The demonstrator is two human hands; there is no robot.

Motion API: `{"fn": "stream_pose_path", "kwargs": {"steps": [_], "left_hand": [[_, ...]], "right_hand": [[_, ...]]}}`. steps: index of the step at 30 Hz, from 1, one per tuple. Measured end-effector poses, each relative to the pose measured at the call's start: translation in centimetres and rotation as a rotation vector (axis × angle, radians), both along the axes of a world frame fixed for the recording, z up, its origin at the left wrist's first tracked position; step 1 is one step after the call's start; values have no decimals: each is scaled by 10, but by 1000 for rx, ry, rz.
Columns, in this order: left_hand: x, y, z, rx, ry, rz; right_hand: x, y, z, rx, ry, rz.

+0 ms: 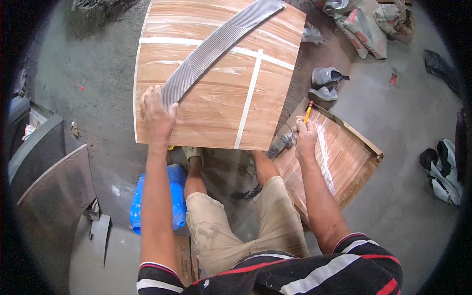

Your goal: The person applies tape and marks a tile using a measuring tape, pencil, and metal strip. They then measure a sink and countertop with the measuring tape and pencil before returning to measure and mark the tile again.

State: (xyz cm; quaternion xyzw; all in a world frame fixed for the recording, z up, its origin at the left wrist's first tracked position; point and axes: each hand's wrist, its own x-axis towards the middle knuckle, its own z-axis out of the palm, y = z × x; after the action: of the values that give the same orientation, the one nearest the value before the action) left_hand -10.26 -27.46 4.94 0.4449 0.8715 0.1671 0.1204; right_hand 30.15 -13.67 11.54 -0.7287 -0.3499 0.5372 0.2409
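A large wood-patterned panel (pixel 206 118) with white bands across it lies in front of me. A long grey strip with fine ridges (pixel 211 51) lies slantwise over it, from the far right down to the left. My left hand (pixel 158 114) rests on the panel's left side, fingers spread, touching the near end of the strip. Off the panel's right edge, my right hand (pixel 306 136) is closed around a yellow pencil (pixel 308 112) with a red end, pointing up and away. Beside that hand a grinder-like power tool (pixel 281 145) is partly hidden by the panel.
Below my right arm sits an open carton (pixel 361 135) with wood-patterned panels. Shoes (pixel 325 83) and sacks (pixel 363 32) lie beyond it. A blue plastic container (pixel 178 196) stands by my left leg. Dark slabs (pixel 61 184) lean at the left; a black-and-white bundle (pixel 442 172) lies far right.
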Motion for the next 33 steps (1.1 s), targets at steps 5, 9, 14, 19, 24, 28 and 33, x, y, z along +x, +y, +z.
{"fn": "stream_pose_path", "kwargs": {"steps": [5, 9, 14, 19, 24, 28, 33], "left_hand": [[5, 21, -13, -156, -4, -79], [12, 22, -16, -162, -1, -157], [35, 13, -16, -94, -31, -184], [137, -6, 27, 30, -257, 2], [226, -35, 88, 63, -541, 206], [270, -56, 122, 31, -625, 203], [283, -92, 131, 12, -654, 201]], "right_hand": [[10, 24, 2, 10, 28, -17], [15, 30, -12, -42, 7, -53], [-15, 36, -27, -132, 51, 29], [-56, 76, -35, -59, 64, 159], [-91, 99, -10, -134, 359, 59], [-45, 109, -4, -170, 212, 237], [-39, 89, -7, -289, 120, 251]]}}
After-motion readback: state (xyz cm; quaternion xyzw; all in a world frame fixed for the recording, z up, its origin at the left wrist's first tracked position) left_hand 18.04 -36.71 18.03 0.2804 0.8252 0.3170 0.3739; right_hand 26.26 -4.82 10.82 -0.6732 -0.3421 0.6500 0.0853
